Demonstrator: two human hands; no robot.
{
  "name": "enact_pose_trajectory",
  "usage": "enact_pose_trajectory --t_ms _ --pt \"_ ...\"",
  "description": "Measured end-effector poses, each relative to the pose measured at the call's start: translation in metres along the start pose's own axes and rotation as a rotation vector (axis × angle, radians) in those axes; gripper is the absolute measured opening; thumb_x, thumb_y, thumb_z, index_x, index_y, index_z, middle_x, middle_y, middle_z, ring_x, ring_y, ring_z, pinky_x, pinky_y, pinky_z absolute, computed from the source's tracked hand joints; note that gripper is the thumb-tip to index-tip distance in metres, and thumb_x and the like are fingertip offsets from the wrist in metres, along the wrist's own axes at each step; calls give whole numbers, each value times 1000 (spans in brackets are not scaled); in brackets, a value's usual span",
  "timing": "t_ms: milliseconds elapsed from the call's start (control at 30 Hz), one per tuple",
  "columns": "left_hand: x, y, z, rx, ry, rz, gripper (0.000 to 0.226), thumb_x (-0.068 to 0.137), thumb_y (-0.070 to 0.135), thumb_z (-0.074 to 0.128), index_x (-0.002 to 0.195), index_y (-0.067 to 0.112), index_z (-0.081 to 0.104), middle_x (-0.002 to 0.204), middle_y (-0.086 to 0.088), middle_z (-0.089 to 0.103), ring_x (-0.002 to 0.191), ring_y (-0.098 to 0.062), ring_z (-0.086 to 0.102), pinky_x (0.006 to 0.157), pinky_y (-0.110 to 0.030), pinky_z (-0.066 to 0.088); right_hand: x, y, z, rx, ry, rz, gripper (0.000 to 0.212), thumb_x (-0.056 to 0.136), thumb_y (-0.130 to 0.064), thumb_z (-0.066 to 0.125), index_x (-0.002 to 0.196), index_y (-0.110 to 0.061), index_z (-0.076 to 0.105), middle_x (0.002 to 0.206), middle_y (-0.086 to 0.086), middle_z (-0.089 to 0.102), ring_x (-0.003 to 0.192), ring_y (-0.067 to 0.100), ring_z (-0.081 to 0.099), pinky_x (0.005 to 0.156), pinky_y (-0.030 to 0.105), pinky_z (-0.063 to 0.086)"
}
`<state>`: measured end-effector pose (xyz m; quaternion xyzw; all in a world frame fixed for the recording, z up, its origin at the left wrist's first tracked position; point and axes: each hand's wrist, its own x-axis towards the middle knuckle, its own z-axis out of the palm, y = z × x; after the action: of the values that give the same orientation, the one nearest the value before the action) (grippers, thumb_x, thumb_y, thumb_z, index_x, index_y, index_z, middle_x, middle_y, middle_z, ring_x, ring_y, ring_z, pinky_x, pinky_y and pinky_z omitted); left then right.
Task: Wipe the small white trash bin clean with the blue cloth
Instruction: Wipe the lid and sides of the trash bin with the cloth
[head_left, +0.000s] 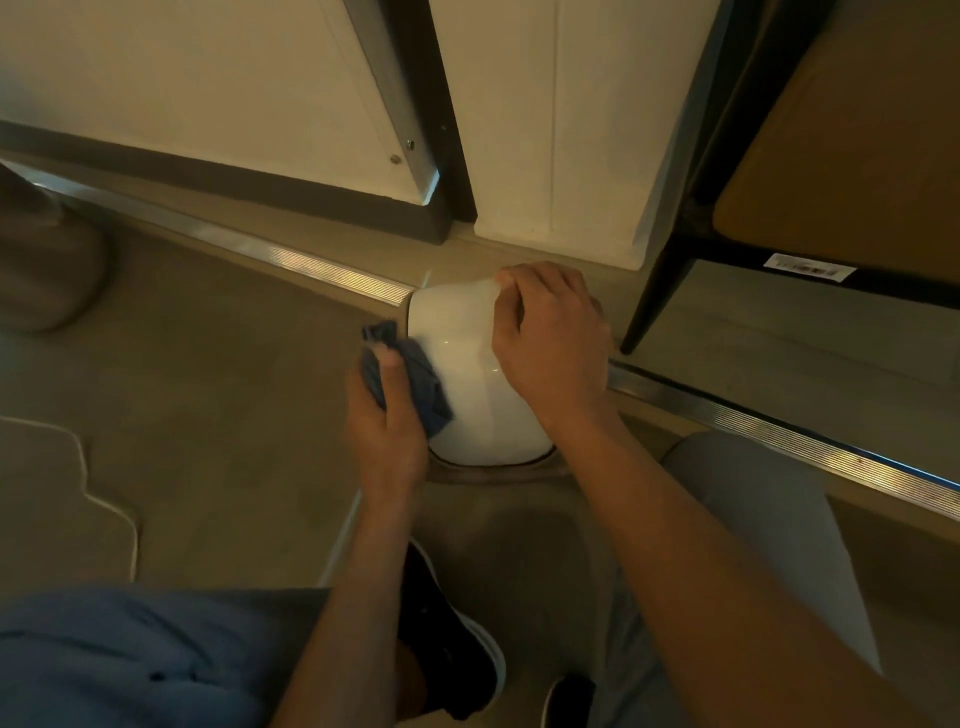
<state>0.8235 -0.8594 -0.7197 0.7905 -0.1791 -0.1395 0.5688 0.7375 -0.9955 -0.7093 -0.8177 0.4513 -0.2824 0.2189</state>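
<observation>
The small white trash bin (467, 374) is lying tipped on the floor (208, 364), its far end touching the metal threshold strip (311, 267) just in front of the white door panel (545, 130). Its near end is sitting just beyond the person's knees. The left hand (384, 421) is gripping the bunched blue cloth (415, 379), fingers curled round it, and is pressing it against the bin's left flank. The right hand (550, 343) is steadying the bin from the right, its fingertips (506, 280) pinching the far rim while the palm is lying over the rounded side.

Several things could go wrong from here. The bin is glossy and curved, so a firm stroke from the left is likely to roll or skid it towards the right, where the black chair leg (654, 296) is standing near. The right hand's hold looks light, a pinch on a thin edge more than a full grasp, and it may be slipping off under that push. The cloth is wadded tight, so only a small patch is touching the plastic, and streaks or missed bands are probable. The underside against the floor is hidden, and it may be going unwiped unless the bin is turned.
</observation>
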Motion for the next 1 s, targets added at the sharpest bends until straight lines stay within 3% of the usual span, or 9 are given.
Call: enact_pose_trajectory --t_ms 67,200,333,433,533,667,833,1000 --pt "26 7 1 46 -39 -96 37 108 40 42 126 16 64 110 6 68 100 -1 64 81 -17 50 0 -3 0 -12 -15 5 30 99 -26 44 114 -17 69 112 1 70 106 18 60 88 35 50" --pt "56 18 9 139 -115 -137 38 107 42 42 122 20 68 113 2 69 107 -13 64 84 -25 45 1 -1 -2 -24 -23 23 33 99 -26 43 116 -19 70 115 0 69 109 18 58 89 35 47" --pt "46 11 11 43 -50 -152 37 107 41 44 115 15 70 105 1 72 87 2 62 70 -10 43 0 -4 -3 -12 -55 9 32 99 -27 42 115 -19 69 115 1 68 111 19 57 90 36 47" --pt "36 4 10 -28 6 -142 38 106 40 49 120 11 69 106 3 71 82 13 59 71 -5 42 -3 -4 -2 4 -44 8 32 99 -27 42 115 -20 68 115 1 68 111 19 58 91 37 48" --pt "32 5 13 -92 11 -135 40 102 42 56 124 10 69 112 -2 73 96 -1 66 79 -12 48 -1 -5 1 -5 -36 1 35 99 -29 39 114 -20 69 113 1 69 111 21 58 92 41 49" --pt "29 -1 12 -161 -21 -78 43 95 40 64 124 9 67 112 -8 73 106 -20 69 90 -32 56 -3 -2 3 -19 -12 0 42 100 -33 32 116 -20 68 112 0 68 109 18 58 90 36 49" --pt "28 0 12 -128 28 -92 59 87 48 68 126 5 66 115 -9 73 108 -18 69 94 -38 56 -3 0 6 -23 19 -7 38 100 -31 35 110 -20 69 108 -2 68 105 15 57 81 23 40" --pt "22 6 12 -122 50 -70 62 86 51 67 132 10 64 118 -3 73 112 -13 68 96 -35 55 -2 4 11 -21 52 -7 42 98 -33 32 112 -20 70 108 -3 68 103 15 58 77 21 36"
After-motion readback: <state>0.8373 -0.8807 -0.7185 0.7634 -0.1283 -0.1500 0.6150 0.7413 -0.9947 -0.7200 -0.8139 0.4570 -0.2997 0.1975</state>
